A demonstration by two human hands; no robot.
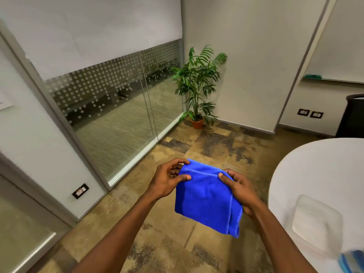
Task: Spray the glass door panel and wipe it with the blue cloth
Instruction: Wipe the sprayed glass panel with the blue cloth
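**Glass panel untouched, cloth in both hands**

Glass (118, 115) runs along the left wall, upper part frosted, a dotted band below it, clear at the bottom. Vertical seam splits it into two panes. It's well apart from the hands, nothing touching it.

Floor (206, 144) is mottled brown carpet tile. White round table (315, 174) sits at right edge; a blurred blue-and-white object (352, 261) on its near corner, can't tell what it is. Potted plant (199, 85) stands in the far corner, just beside the end of the glass.

Cloth (206, 198) is blue, folded, held in mid-air over the floor between table and glass. Lower edge hangs loose, down and to the right.

Left hand (169, 180) pinches the top-left corner, thumb on the near face, fingers curled behind. Right hand (238, 188) is closed on the right edge, thumb pressed on top near the upper hem, fingers wrapped under. Both grips closed on cloth.
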